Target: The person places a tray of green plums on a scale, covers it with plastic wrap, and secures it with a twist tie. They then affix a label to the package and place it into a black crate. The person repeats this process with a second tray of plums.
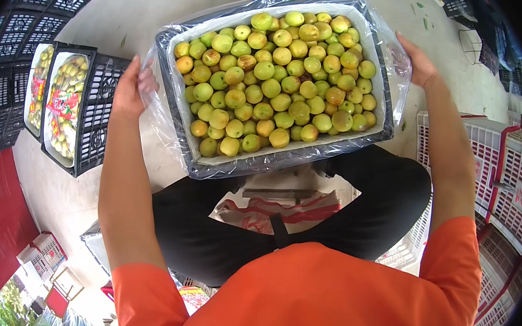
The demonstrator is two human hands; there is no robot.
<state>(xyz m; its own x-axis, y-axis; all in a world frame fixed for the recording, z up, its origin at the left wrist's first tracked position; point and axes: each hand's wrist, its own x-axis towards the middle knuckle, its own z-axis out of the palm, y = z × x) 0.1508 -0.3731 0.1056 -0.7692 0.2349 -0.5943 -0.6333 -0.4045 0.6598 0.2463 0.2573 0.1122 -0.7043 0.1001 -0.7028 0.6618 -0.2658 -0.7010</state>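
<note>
In front of me is a dark plastic crate [385, 123] lined with white paper and clear plastic film. Many round green-yellow fruits [271, 88], some with brown or orange patches, fill it. The clear plastic liner [160, 111] hangs over the crate's rim on both sides. At the left side, my left hand [131, 88] has its fingers closed on the liner's edge. My right hand [415, 61] is at the liner on the right side, its fingertips partly behind the film, so its grip is hard to make out.
Black crates [106, 93] with packed fruit and red printed wrapping stand at the left, near tall stacks of black crates [0, 85]. White and red crates [484, 154] are stacked at the right. A person's dark-clothed legs [489, 19] show at the upper right.
</note>
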